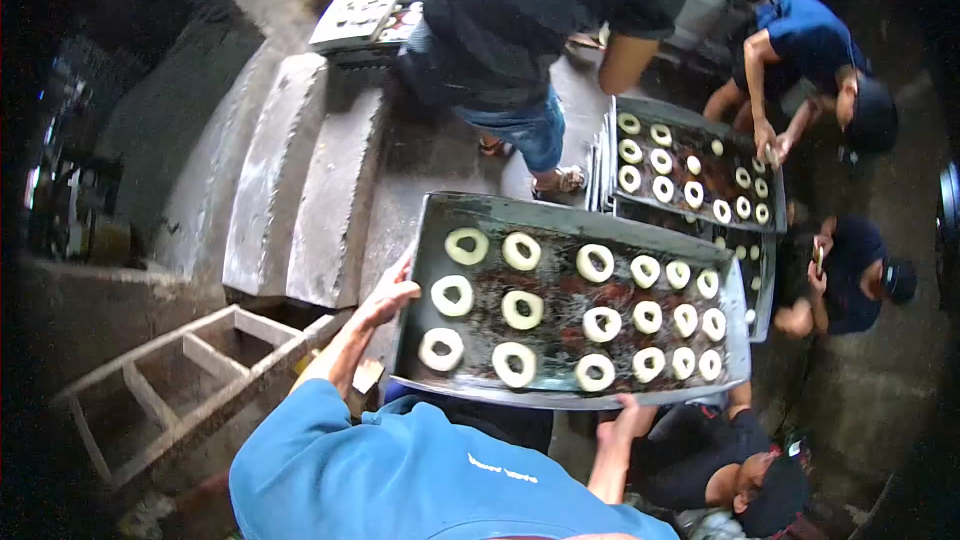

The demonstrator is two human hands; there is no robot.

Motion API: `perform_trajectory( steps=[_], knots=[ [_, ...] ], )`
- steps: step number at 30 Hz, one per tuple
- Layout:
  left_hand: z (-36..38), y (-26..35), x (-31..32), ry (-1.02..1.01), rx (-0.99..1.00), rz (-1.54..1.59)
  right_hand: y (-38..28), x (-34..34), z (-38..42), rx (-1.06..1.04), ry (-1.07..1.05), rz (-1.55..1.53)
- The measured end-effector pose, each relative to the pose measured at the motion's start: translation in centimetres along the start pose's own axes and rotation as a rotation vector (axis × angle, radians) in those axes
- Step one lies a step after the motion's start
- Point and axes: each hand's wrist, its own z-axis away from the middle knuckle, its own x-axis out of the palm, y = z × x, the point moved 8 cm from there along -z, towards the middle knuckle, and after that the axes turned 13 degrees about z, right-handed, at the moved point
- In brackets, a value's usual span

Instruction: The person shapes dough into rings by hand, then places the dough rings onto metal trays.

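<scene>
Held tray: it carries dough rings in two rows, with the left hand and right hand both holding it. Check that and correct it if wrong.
The row count is wrong: the head view shows the dough rings in three rows on the tray, with the left hand and right hand both holding it.

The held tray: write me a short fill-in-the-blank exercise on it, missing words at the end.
The left hand and right hand hold one tray, where dough rings lie in ____ long rows.
Each long row has ____ rings.
Each ring has a ____ in its middle.
The left sleeve is coloured ____.
Missing words: three; six; hole; blue.
</scene>
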Motion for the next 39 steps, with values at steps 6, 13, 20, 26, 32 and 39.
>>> perform_trajectory(
  steps=[6,13,20,26,32,39],
  knots=[
    [16.8,13.8,-15.0,0.305,0.068,-0.201,14.3,4.6,12.3,0.307,-0.184,0.143],
    [29.2,29.2,-31.8,0.529,0.197,-0.242,25.1,24.2,22.4,0.396,-0.566,0.205],
    [36.9,41.6,-45.8,0.743,0.3,-0.305,35.0,46.5,32.2,0.477,-0.718,0.313],
    [43.3,47.1,-53.4,1.029,0.464,-0.328,36.0,63.9,38.4,0.534,-0.839,0.437],
    [36.6,51.2,-59.9,1.126,0.677,-0.035,30.2,84.9,36.8,0.293,-1.019,0.531],
    [5.1,56.1,-75.1,1.166,0.262,0.288,19.2,115.5,21.0,0.036,-0.959,0.602]
  ],
)
